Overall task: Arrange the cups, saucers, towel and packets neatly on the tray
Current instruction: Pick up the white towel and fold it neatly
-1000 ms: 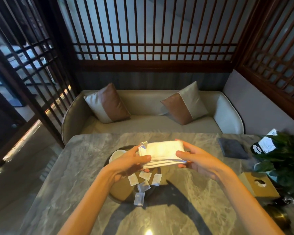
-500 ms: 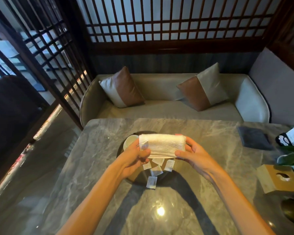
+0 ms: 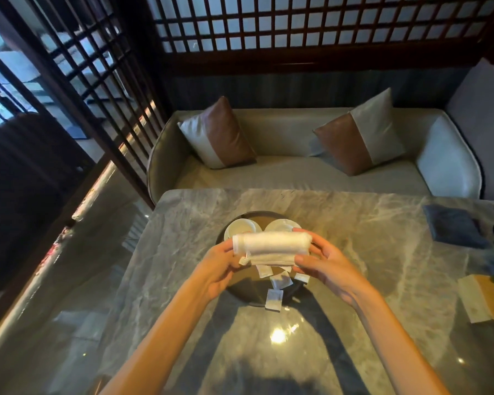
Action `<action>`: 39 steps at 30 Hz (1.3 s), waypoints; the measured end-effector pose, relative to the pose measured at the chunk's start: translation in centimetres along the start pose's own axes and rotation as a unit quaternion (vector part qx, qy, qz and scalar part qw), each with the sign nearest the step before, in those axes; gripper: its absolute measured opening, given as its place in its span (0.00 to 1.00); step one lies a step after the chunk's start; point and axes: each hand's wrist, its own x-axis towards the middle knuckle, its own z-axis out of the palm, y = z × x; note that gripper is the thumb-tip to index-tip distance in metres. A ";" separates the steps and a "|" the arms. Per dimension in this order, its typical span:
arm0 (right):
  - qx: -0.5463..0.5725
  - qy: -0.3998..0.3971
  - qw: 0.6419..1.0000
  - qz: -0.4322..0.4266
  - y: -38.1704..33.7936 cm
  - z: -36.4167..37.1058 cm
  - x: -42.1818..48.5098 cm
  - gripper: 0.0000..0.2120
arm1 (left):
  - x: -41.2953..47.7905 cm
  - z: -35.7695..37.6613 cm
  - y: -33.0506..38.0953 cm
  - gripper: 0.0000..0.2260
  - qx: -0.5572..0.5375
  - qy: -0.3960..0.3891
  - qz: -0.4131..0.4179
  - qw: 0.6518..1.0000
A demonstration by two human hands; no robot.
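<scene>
Head view, looking down at a grey veined marble table (image 3: 368,252). Both bare hands hold a white folded cloth towel (image 3: 271,248) horizontally in the air above a dark round tray (image 3: 240,289) that sits on the table. The left hand (image 3: 220,266) grips the towel's left end, fingers curled around it with the thumb on the near side; a small tag hangs from that end. The right hand (image 3: 322,265) grips the right end, fingers wrapped over the far side and the thumb pressed along the near lower edge. Both hands are closed on the towel.

On the far part of the tray, just beyond the towel, stand two white round cups (image 3: 240,228), side by side and partly hidden by the towel; whether saucers lie beneath them cannot be told. On the near part of the tray lie several small white paper packets (image 3: 280,280), scattered loosely; the nearest packet (image 3: 273,300) overhangs the tray's near rim.

At the far right of the table lies a dark blue-grey folded cloth (image 3: 454,225). At the right edge, nearer the viewer, sits a tan box (image 3: 479,300). Beyond the table stands a pale upholstered sofa (image 3: 297,169) with two brown-and-grey cushions (image 3: 217,135), backed by a dark wooden lattice screen (image 3: 311,27).
</scene>
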 end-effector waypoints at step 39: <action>-0.003 0.196 0.962 0.188 18.4 0.4 16.8 0.20 | 21.9 -18.5 -8.7 0.08 0.235 -0.088 -0.071 0.965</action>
